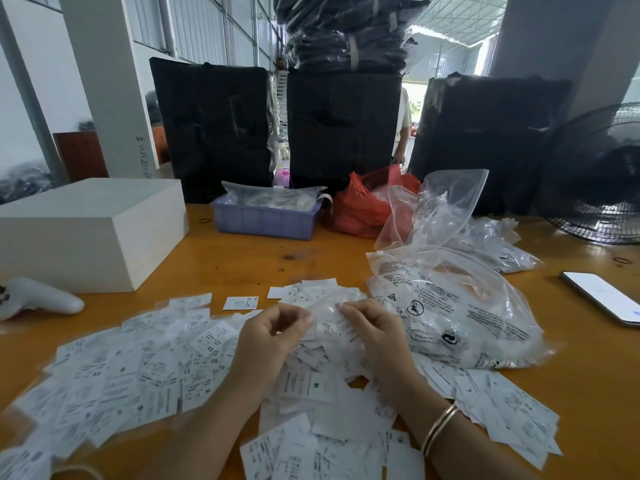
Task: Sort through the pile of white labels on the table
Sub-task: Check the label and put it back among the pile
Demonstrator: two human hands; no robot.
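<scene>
Both hands, left hand [273, 336] and right hand [370, 332], blur over the labels [138, 368]; fingers curled, any pinch unclear.

Single head cam on me, wide-angle, looking forward and down, close over my table [242, 258], bags behind.

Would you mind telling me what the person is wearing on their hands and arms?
Both forearms are bare, with no sleeves or gloves in view. The right wrist carries thin gold bangles. A pale band shows at the left wrist, at the frame's bottom edge. No rings are visible on the left hand or right hand.
</scene>
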